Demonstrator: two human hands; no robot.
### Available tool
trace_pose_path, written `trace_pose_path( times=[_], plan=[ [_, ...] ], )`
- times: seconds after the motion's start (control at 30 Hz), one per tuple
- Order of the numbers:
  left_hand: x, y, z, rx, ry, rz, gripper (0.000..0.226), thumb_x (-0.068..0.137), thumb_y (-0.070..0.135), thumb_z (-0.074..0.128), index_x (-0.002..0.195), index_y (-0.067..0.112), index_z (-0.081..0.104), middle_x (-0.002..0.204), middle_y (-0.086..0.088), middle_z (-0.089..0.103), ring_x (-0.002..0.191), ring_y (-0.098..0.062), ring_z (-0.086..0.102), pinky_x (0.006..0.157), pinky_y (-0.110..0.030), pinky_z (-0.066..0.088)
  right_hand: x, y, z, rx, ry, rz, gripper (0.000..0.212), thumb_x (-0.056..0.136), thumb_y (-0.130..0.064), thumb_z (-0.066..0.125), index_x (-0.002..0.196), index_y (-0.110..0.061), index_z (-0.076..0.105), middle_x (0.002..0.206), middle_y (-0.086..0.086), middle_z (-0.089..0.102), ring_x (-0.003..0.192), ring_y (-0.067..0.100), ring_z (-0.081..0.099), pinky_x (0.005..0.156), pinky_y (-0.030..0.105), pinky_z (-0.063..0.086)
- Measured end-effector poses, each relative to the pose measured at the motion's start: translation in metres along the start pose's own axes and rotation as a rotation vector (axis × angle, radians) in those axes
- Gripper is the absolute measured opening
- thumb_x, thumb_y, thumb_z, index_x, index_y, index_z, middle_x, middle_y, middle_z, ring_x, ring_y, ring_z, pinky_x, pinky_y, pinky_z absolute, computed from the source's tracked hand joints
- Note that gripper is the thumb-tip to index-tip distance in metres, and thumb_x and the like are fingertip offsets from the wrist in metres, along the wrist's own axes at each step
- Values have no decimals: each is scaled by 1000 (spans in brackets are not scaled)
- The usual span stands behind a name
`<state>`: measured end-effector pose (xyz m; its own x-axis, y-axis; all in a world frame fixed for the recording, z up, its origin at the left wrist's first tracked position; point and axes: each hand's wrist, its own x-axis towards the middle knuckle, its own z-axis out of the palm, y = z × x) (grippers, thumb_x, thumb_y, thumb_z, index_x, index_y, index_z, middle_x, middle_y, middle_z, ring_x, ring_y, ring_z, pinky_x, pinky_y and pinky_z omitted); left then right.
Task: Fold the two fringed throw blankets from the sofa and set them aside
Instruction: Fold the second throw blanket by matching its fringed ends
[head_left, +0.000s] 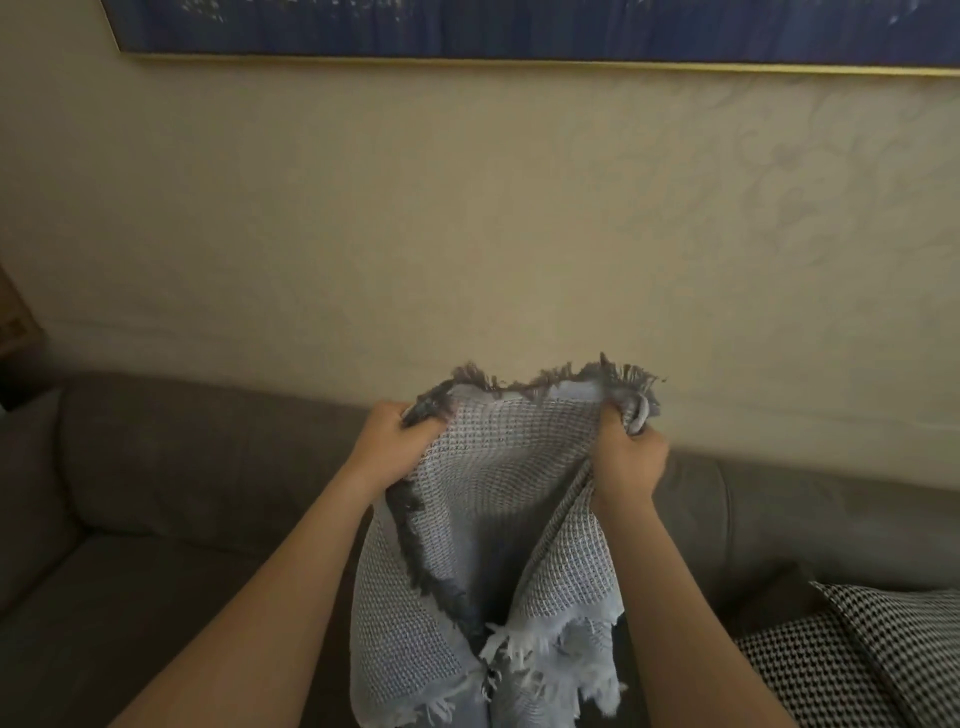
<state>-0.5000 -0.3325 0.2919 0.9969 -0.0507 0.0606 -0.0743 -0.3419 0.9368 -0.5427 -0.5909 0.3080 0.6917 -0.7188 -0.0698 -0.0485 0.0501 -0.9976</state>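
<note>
Throw blanket (498, 467): pale blue-grey waffle weave, dark fringe along its top edge, pale fringe at its lower end. Held up in the air, hanging down in loose folds with a deep crease running down the middle. Lower part runs out of the bottom of the view.

Left hand (389, 441): at the blanket's upper left corner, fingers curled round the bunched edge, gripping it. Dark fringe sticks out just above the knuckles.

Right hand (631, 457): at the blanket's upper right corner, fingers closed on a gathered bunch of cloth. Both hands sit at about the same height, top edge sagging slightly between them. Both forearms come up from below, one on each side of the blanket.

Sofa (182, 467): grey-brown, behind and below the blanket, backrest level with the hands.

Cushion (857, 649): black-and-white houndstooth, lower right of the blanket, on the sofa seat.

Wall (467, 234): cream, textured, behind and above the blanket.

Painting (519, 26): blue, gold frame, high above the blanket.
</note>
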Motion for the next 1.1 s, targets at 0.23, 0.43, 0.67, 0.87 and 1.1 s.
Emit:
trace_pose_path(
  times=[0.23, 0.43, 0.67, 0.87, 1.1],
  plan=[
    [-8, 4, 18, 73, -49, -94, 37, 92, 49, 70, 70, 20, 59, 63, -5, 47, 63, -12, 45, 66, -34, 31, -14, 10, 4, -19, -86, 31, 34, 97, -26, 62, 125, -14, 48, 91, 8, 63, 65, 19, 58, 56, 37, 48],
    [-16, 26, 37, 175, -275, 36, 50, 98, 27, 66, 54, 26, 43, 54, 7, 36, 54, -13, 33, 61, -33, 25, -46, 19, 4, -323, -726, -502, 93, 88, -11, 69, 159, -50, 22, 91, -12, 72, 69, 12, 71, 64, 32, 59],
    [-17, 28, 29, 216, -405, 162, 42, 85, 47, 87, 65, 17, 66, 60, 6, 53, 60, -11, 45, 60, -31, 31, -29, 7, 5, -857, -836, -622, 21, 91, -39, 65, 78, -26, 57, 75, -3, 65, 70, 25, 64, 61, 46, 55],
    [-21, 6, 28, 425, -133, 312, 19, 85, 26, 89, 79, 30, 72, 75, 10, 72, 70, -1, 66, 62, -25, 51, -22, -14, 1, -703, -790, -549, 35, 83, -35, 67, 68, -7, 53, 52, -4, 40, 48, 18, 32, 49, 37, 26],
    [-38, -37, 32, 507, 131, 124, 30, 93, 4, 66, 105, 29, 77, 94, 5, 78, 86, -20, 71, 74, -35, 59, -38, -33, 1, -239, -721, -338, 35, 86, -13, 65, 66, -11, 37, 59, 5, 29, 56, 18, 23, 52, 35, 20]
  ],
)
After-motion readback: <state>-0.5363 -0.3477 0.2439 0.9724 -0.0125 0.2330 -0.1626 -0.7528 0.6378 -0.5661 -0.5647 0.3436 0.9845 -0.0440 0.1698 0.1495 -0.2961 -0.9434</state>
